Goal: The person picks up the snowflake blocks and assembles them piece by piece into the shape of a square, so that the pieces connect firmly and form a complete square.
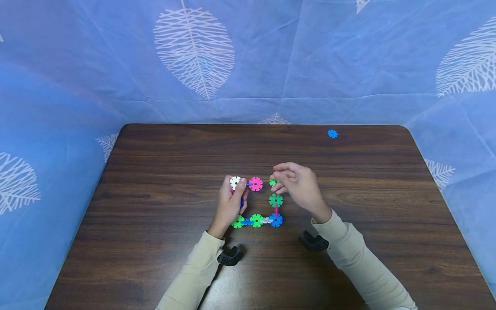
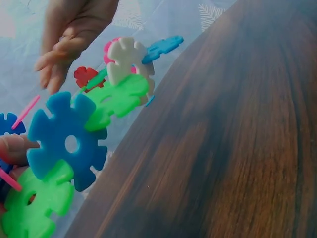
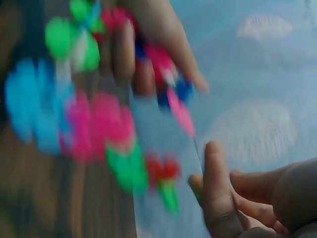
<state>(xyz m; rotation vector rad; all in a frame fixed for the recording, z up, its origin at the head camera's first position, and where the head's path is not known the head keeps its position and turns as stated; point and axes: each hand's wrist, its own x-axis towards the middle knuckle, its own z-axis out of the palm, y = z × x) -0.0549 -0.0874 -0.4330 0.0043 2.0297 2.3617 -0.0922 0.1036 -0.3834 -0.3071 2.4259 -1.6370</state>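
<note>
A chain of colourful interlocking notched plastic discs forms a squarish outline with a gap at its far side. My left hand grips its left side, thumb near a white disc. A pink disc sticks out rightward from there. At the right side, my right hand hovers beside a green disc, fingers bent loosely. The right wrist view shows a space between thumb and index finger, with no disc visible there. Fingers partly cover the green disc. Motion blurs the chain in that view.
A single blue disc lies near the far edge of the dark wooden table. Blue cloth with white leaf prints hangs behind and beside the table.
</note>
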